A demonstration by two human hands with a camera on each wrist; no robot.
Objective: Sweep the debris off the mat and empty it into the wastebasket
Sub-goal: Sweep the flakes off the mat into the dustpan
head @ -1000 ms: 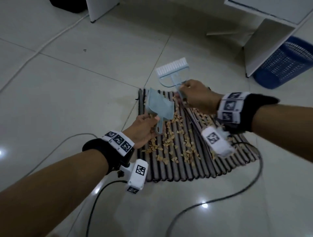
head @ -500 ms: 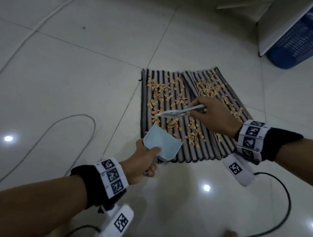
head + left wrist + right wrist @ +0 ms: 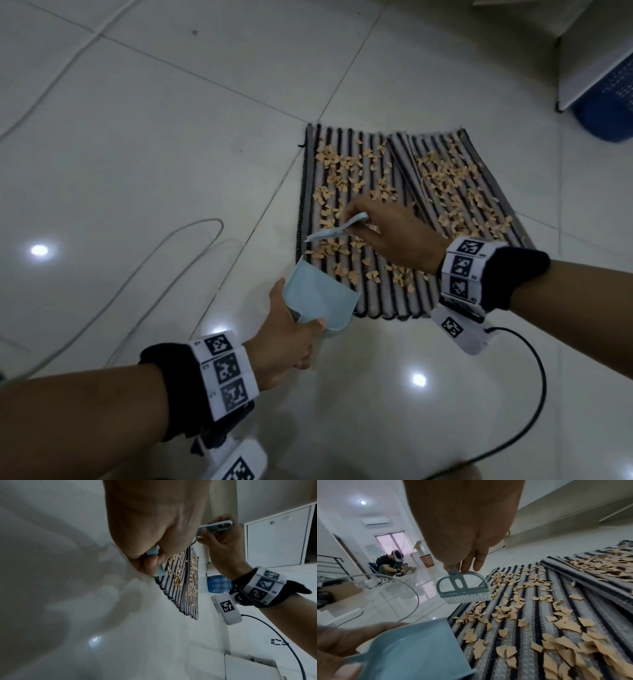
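Right wrist: brush (image 3: 463, 588) bristles point down at mat (image 3: 539, 622).

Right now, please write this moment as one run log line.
left hand: holds dustpan at mat edge | right hand: holds brush above debris | dustpan: empty

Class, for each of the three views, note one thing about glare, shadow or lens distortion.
Head view: bright lamp reflections glare on the glossy floor tiles, whose joints bow. Left wrist view: broad soft shadows on the floor, the left hand looming large. Right wrist view: strong wide-angle stretch, the dustpan and nearest debris oversized and soft.
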